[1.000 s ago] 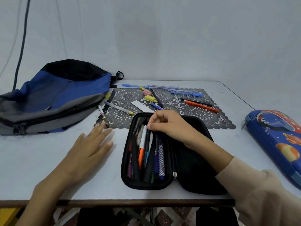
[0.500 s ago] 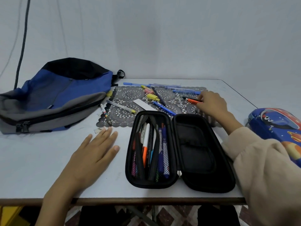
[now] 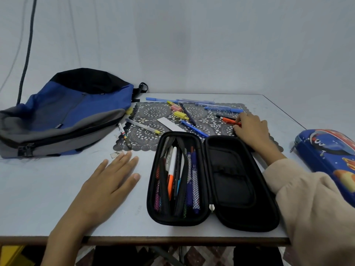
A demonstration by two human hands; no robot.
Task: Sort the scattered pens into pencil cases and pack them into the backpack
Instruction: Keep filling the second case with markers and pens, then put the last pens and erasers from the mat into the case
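**Reaching for the next pen**

On the table (image 3: 38, 189), the backpack (image 3: 67, 112) lies at the far left. It is well apart from the open black pencil case (image 3: 230, 198) at the near edge. A blue pencil case (image 3: 330, 156) sits closed at the right. A second ago the right hand (image 3: 251, 127) was at the black case's pen-filled left half. It has since crossed to the far right of the lace mat (image 3: 151, 112), where its curled fingers pinch the orange pen (image 3: 229, 120). The left hand (image 3: 107, 181) stays flat and spread on the table. One pen looks stowed and the next is being taken. Many loose pens (image 3: 222, 108) still lie on the mat, so packing seems some way off.
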